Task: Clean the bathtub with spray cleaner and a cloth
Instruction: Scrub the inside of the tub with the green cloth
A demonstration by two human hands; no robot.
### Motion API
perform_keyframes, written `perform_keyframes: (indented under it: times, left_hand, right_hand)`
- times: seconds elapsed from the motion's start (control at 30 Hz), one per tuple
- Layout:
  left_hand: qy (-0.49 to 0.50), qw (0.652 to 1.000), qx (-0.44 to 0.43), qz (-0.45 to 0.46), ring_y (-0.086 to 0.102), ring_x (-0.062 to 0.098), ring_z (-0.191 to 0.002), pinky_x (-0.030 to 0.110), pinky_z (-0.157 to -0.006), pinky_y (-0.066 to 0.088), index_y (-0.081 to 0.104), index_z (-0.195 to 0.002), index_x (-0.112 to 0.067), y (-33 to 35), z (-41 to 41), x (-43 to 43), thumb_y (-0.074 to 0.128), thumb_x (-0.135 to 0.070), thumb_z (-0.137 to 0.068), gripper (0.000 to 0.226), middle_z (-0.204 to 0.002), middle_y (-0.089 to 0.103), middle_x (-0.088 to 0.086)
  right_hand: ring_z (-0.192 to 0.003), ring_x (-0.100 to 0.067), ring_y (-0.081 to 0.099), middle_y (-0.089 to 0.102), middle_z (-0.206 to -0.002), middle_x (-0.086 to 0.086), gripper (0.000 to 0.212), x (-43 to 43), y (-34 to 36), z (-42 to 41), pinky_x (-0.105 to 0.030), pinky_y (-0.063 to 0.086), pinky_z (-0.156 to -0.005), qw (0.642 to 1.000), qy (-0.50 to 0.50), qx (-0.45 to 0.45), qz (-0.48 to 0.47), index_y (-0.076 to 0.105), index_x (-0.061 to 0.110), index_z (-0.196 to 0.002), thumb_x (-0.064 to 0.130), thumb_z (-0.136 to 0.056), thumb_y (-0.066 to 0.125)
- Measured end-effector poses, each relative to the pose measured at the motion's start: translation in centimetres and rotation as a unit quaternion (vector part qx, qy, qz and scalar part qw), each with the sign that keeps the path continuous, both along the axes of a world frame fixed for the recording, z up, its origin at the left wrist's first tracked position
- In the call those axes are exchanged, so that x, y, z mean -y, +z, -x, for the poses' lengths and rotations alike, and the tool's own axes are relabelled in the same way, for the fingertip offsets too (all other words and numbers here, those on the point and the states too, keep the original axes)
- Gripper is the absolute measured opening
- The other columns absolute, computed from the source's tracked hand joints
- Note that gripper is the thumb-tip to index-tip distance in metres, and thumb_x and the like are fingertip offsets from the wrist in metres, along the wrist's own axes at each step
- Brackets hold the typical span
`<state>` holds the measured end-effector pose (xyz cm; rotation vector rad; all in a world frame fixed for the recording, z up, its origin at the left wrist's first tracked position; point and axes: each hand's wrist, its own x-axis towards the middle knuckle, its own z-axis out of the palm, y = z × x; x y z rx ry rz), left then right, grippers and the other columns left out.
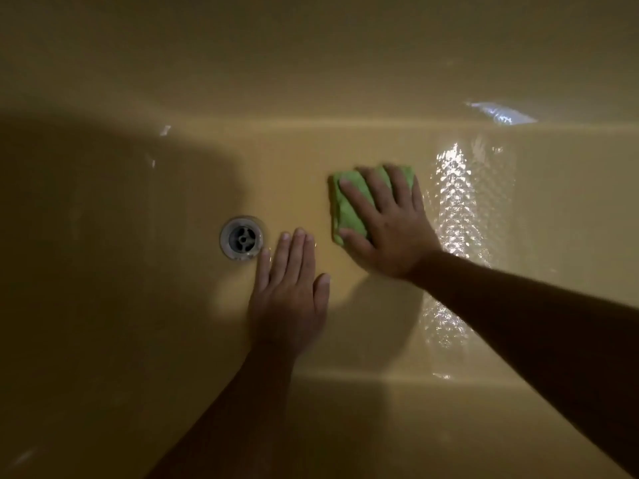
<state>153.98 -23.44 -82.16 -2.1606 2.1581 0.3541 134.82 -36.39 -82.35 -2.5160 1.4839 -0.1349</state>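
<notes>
I look down into a yellow bathtub (311,153). A folded green cloth (347,209) lies flat on the tub floor, right of centre. My right hand (387,229) presses on it with spread, straight fingers, covering most of it. My left hand (288,299) rests flat on the tub floor with straight fingers, just right of the drain, and holds nothing. No spray bottle is in view.
A round metal drain (242,238) sits in the tub floor left of my left hand. A wet, shiny patch (453,216) glistens to the right of the cloth. The tub's far wall (311,63) rises at the top; the left side lies in shadow.
</notes>
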Motion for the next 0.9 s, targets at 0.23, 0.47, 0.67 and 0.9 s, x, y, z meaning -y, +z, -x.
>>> perform_keyframes:
  times: [0.23, 0.47, 0.67, 0.9]
  left_hand:
    - [-0.004, 0.999, 0.006, -0.031, 0.013, 0.023, -0.159, 0.057, -0.126, 0.016, 0.026, -0.163, -0.011, 1.3, -2.6, -3.7, 0.027, -0.047, -0.108, 0.066, -0.17, 0.021, 0.006]
    - [-0.025, 1.0, -0.001, 0.008, 0.017, 0.024, -0.159, 0.059, -0.124, 0.018, 0.03, -0.162, -0.012, 0.8, -4.2, -2.4, 0.036, -0.048, -0.107, 0.065, -0.169, 0.025, 0.003]
    - [-0.044, 0.998, 0.026, 0.022, 0.013, 0.02, -0.159, 0.057, -0.124, 0.017, 0.026, -0.163, -0.014, 0.2, -5.3, -1.2, 0.032, -0.05, -0.108, 0.066, -0.17, 0.023, 0.002]
    - [0.001, 1.0, 0.023, -0.019, 0.017, 0.024, -0.159, 0.058, -0.124, 0.019, 0.03, -0.162, -0.011, 0.9, -5.6, -3.3, 0.031, -0.05, -0.107, 0.067, -0.169, 0.025, 0.007]
  right_hand:
    - [-0.154, -0.041, 0.019, 0.029, -0.167, -0.008, 0.075, -14.7, 1.7, 1.2, -0.07, 0.025, -0.118, 0.991, 0.079, -0.003, -0.107, 0.026, 0.031, -0.163, 0.069, -0.1, 0.037]
    - [-0.145, -0.045, 0.039, 0.045, -0.159, -0.01, 0.076, -2.5, -0.8, -0.5, -0.063, 0.031, -0.115, 0.984, 0.175, -0.03, 0.007, 0.04, 0.028, -0.158, 0.069, -0.095, 0.049]
    - [-0.149, -0.044, 0.029, 0.039, -0.162, -0.011, 0.075, 4.3, -0.4, -4.7, -0.066, 0.022, -0.119, 0.998, 0.04, 0.011, 0.049, 0.037, 0.027, -0.16, 0.066, -0.096, 0.048]
    - [-0.154, -0.044, 0.02, 0.03, -0.166, -0.011, 0.073, -8.9, 1.0, -3.4, -0.069, 0.021, -0.12, 0.997, 0.0, 0.016, -0.078, 0.031, 0.026, -0.163, 0.062, -0.1, 0.04]
